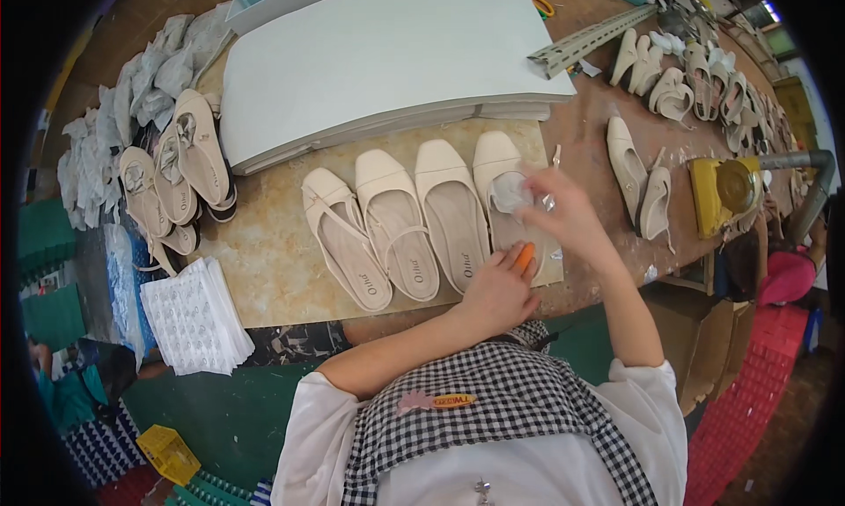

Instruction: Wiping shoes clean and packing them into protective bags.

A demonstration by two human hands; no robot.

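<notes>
Several cream flat shoes stand in a row on the worktable, toes pointing away from me. At the right end, my left hand (500, 293) is closed about the heel of the last shoe (495, 150). A small orange piece (525, 258) shows at its fingers; whether it is worn or held, I cannot tell. My right hand (563, 209) has thumb and fingers about a crumpled white paper wad (508, 192) at that shoe's opening. Left of it are a plain backless shoe (443, 167) and two shoes with thin straps, the strapped shoe (381, 173) and the outermost shoe (328, 189).
Behind the row lies a thick stack of white sheets (378, 62). Paper-stuffed shoes (195, 145) and printed tissue sheets (195, 317) are at left. To the right are a pair of shoes (627, 158), a yellow tape dispenser (707, 198) and a slotted metal bar (598, 40).
</notes>
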